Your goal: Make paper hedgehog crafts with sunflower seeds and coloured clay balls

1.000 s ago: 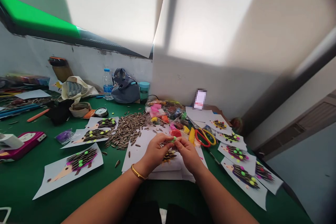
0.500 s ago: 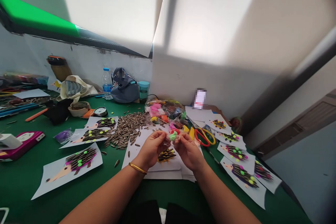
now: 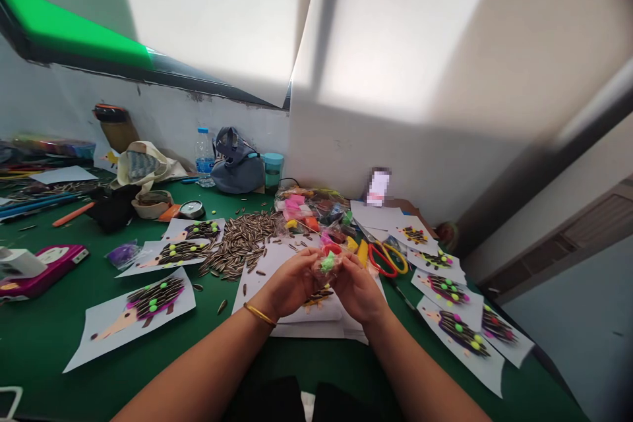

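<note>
A small clear plastic bag with a lump of light green modelling clay is held up in front of me. My left hand pinches its left side, and a gold bangle circles that wrist. On the other side my right hand grips the bag's edge with bent fingers. Beneath both hands lies a white sheet bearing a hedgehog picture with sunflower seeds for spines, partly covered by my hands. A heap of striped sunflower seeds spreads beyond my left hand.
Scissors with red and yellow handles lie right of my hands, near a dark pen. Bagged coloured clay is piled behind. Finished hedgehog sheets flank both sides of the green table. A water bottle stands by the wall.
The bag has opened out between my fingers and shows more of its plastic around the green clay. My hands have shifted slightly, and the view has moved a little.
</note>
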### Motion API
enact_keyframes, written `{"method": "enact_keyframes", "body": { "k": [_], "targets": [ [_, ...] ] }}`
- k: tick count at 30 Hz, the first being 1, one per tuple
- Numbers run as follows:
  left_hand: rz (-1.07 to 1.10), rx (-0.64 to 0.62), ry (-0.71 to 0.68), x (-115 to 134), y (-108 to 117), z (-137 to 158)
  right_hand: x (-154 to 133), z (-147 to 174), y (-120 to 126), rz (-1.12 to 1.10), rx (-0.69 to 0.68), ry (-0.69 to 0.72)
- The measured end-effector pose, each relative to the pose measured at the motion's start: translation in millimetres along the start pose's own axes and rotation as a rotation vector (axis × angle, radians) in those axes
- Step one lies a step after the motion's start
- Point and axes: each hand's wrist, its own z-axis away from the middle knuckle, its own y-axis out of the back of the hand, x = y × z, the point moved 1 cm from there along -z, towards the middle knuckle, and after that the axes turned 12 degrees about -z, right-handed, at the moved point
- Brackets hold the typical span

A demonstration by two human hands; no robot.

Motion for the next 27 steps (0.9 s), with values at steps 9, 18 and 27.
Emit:
{"method": "enact_keyframes", "body": {
  "k": [9,18,27],
  "targets": [
    [-0.19,0.171,-0.059,-10.6,6.5,-4.8,1.5,-0.9,-0.4,0.101,0.033,0.022],
    [-0.285,0.298,-0.11,-8.3,2.8,-5.2,9.6,-2.6,8.1,0.214,0.067,0.08],
    [-0.16,0.207,-0.125,-12.2,5.3,-5.1,11.4,-2.5,5.0,0.207,0.055,0.009]
  ]
}}
